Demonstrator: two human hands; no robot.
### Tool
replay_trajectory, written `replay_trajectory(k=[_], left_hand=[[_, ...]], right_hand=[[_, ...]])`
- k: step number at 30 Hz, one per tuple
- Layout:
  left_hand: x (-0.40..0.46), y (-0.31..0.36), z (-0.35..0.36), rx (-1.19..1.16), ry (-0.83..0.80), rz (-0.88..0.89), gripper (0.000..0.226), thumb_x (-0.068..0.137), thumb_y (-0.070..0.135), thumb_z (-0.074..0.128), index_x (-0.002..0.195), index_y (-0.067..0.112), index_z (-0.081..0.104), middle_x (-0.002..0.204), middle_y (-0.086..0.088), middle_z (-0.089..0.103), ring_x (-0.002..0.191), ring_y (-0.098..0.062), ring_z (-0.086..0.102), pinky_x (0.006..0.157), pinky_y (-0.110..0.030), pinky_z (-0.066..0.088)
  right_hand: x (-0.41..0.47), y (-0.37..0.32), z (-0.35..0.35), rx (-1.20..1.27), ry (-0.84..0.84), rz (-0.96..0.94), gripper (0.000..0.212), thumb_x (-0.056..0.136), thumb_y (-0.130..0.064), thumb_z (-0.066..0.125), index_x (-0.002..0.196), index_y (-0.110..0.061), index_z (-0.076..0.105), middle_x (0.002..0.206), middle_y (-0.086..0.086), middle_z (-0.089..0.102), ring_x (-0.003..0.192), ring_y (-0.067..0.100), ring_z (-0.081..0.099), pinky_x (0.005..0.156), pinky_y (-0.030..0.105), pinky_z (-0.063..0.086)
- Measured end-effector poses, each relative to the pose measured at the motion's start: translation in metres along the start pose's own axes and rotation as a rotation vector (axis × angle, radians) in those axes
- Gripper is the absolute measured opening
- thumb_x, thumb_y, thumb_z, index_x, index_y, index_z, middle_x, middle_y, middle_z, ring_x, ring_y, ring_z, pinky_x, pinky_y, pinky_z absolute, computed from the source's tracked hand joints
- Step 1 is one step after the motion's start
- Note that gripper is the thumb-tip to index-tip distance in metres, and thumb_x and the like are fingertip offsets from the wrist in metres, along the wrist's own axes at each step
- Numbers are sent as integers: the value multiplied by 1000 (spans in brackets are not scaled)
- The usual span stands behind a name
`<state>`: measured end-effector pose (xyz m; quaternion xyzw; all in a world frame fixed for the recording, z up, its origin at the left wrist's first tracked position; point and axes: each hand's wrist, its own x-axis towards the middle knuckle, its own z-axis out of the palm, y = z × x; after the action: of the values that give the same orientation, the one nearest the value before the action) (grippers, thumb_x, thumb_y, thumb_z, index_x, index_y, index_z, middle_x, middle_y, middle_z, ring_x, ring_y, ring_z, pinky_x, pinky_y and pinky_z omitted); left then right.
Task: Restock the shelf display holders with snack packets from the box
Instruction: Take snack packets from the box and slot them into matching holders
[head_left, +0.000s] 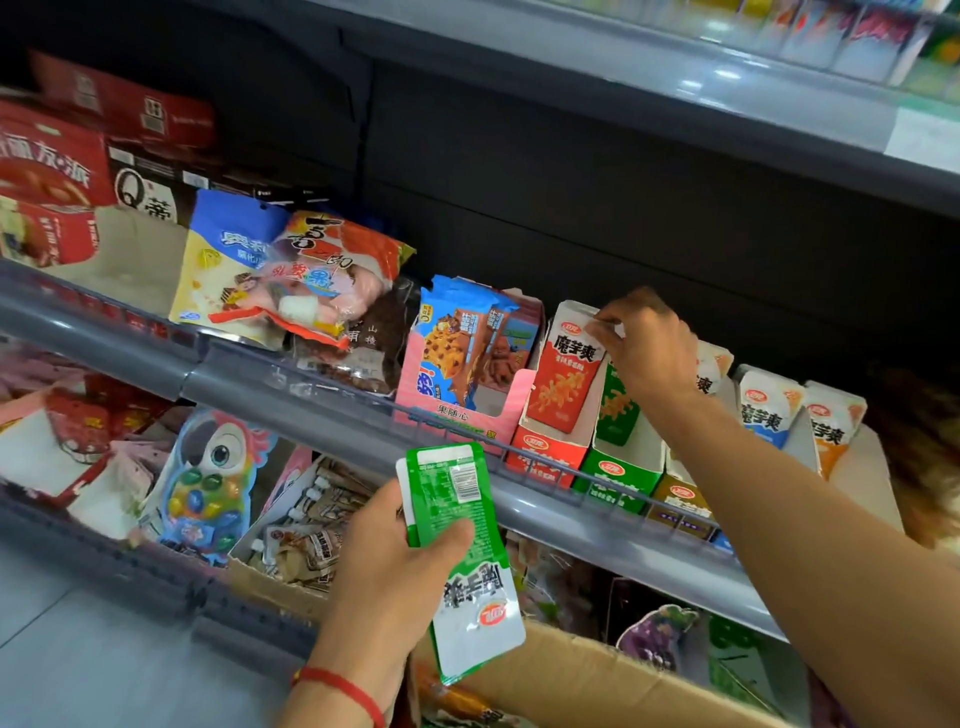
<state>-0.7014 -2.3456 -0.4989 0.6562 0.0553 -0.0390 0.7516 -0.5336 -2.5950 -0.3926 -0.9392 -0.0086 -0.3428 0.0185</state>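
Two light, floppy green packets (457, 551) sit gripped mid-body in our left hand (395, 571), while our right hand (644, 343) pinches the red holder (563, 384) beyond.

A blue and cream bag (218, 265) is leaned at the back of the middle shelf, partly overlapped by an orange and clear bag of sweets (327, 275). Just to the right, a pink display carton (462, 410) is filled with blue cookie packs (467, 332). Red cartons (52, 171) are stacked at the far left. On the lower shelf, a parrot-shaped candy pack (208, 483) is stood beside an open tray of brown and white sachets (306, 535). A purple packet (660, 634) is seen lower right.
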Motion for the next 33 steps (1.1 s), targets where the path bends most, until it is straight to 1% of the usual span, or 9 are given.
replay_trajectory(k=[7, 10, 14, 16, 19, 22, 24, 28, 33], left_hand=[[0, -2, 5, -17, -27, 7, 23, 90, 1, 72, 100, 21, 70, 88, 2, 80, 80, -18, 77, 76, -40, 60], [-1, -3, 7, -54, -45, 6, 24, 88, -2, 73, 101, 18, 71, 90, -2, 80, 81, -19, 78, 72, -36, 58], [-7, -3, 14, -63, -109, 18, 26, 84, -1, 77, 104, 15, 73, 94, -4, 80, 86, -22, 78, 80, -40, 61], [-14, -3, 20, -62, -136, 27, 27, 84, -1, 77, 105, 17, 74, 94, -3, 80, 87, -22, 77, 80, -41, 61], [-18, -9, 25, -112, -83, 13, 22, 84, -1, 77, 102, 12, 75, 94, -7, 80, 90, -29, 77, 85, -47, 61], [-18, -16, 26, -175, -24, -26, 22, 83, 0, 77, 103, 7, 74, 97, -12, 79, 94, -35, 75, 91, -53, 58], [-20, -19, 27, -199, -32, -57, 22, 84, 3, 77, 105, 4, 74, 98, -14, 79, 97, -36, 74, 92, -52, 58], [-24, -23, 32, -251, -91, -157, 22, 93, 12, 69, 112, 4, 72, 104, -17, 77, 97, -35, 73, 81, -44, 60], [-26, -24, 29, -292, -82, -214, 15, 100, 15, 60, 105, 12, 73, 98, -11, 79, 81, -23, 72, 61, -34, 61]], right_hand=[[-5, -1, -3, 32, 12, 47, 30, 96, -39, 67, 120, -21, 67, 125, 6, 60, 96, 28, 68, 74, 39, 53], [-39, -19, -23, 245, 35, -31, 28, 95, -38, 70, 118, -21, 69, 107, -3, 66, 81, 8, 63, 69, 30, 54], [-117, -47, -53, 480, -380, -193, 35, 92, -46, 70, 122, -31, 62, 95, -20, 64, 73, -8, 59, 65, 12, 44], [-150, -49, -59, 525, -536, -203, 54, 92, -50, 69, 139, -37, 48, 109, -22, 61, 79, -10, 59, 71, 13, 46], [-187, -37, -68, 589, -479, -258, 64, 95, -49, 66, 150, -38, 36, 131, -15, 54, 96, 3, 63, 88, 29, 53], [-222, -25, -80, 481, -530, -449, 71, 92, -65, 62, 153, -37, 37, 156, -16, 30, 143, 2, 34, 117, 23, 33], [-242, -19, -79, 353, -539, -566, 75, 91, -69, 59, 155, -38, 36, 164, -17, 22, 153, 3, 18, 124, 26, 20], [-262, -12, -71, 338, -407, -625, 51, 100, -51, 60, 145, -29, 54, 156, -7, 46, 147, 14, 39, 112, 41, 43], [-278, -6, -82, 455, -325, -597, 32, 108, -40, 48, 126, -25, 70, 141, -9, 63, 133, 9, 56, 104, 34, 50]])
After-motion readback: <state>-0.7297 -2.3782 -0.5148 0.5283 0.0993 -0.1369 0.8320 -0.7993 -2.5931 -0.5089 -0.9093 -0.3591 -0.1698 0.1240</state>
